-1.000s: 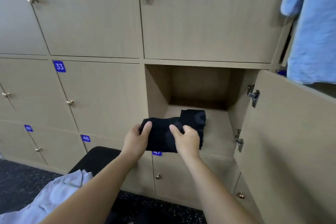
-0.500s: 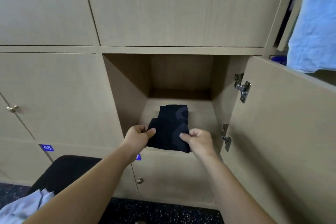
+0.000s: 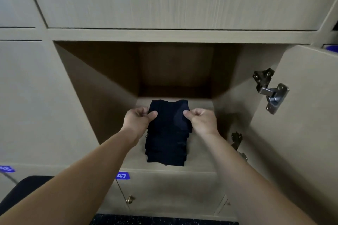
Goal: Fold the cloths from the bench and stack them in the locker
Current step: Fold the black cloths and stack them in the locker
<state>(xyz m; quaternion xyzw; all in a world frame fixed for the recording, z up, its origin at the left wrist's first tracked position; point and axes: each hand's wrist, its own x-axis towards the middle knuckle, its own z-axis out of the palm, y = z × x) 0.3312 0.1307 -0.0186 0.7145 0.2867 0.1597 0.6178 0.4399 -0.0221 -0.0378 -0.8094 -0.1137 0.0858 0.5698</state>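
**Entry: dark cloth being placed on the locker stack**

Left hand point(image 3: 140, 121) is pinching the folded dark cloth point(image 3: 169, 113) by its left edge. The cloth is lying on the stack point(image 3: 166, 150) inside the locker point(image 3: 201, 153), perhaps not fully settled. Right hand point(image 3: 200, 121) is pinching the right edge. Next move: releasing both edges without dragging the top layer.

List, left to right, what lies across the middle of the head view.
Closed locker door → left hand → dark folded cloth → right hand → upper hinge → open locker door.
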